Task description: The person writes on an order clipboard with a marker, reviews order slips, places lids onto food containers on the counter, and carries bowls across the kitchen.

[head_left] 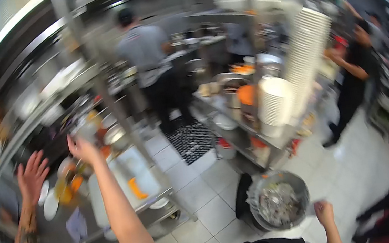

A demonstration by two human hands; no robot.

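Note:
My left hand [85, 150] is raised at the end of my outstretched arm, over the steel counter on the left. Blur and the angle hide its fingers, and a pale translucent shape [85, 130] shows right by it; whether I hold that, I cannot tell. Below that arm are a white cutting board [110, 175] and an orange-yellow item [137, 189]. Low on the right, my right hand [325, 211] is closed in a fist with nothing visible in it. Nearest to it stands a round bin [298, 191] with a clear liner and rubbish inside.
A co-worker's open, tattooed hand [32, 176] is close left of my arm. Another person [146, 52] stands facing the back counter. Tall stacks of white containers [307, 49] rise from the middle shelf unit. A black mat [190, 140] covers some floor tiles. Someone in black [355, 72] works at right.

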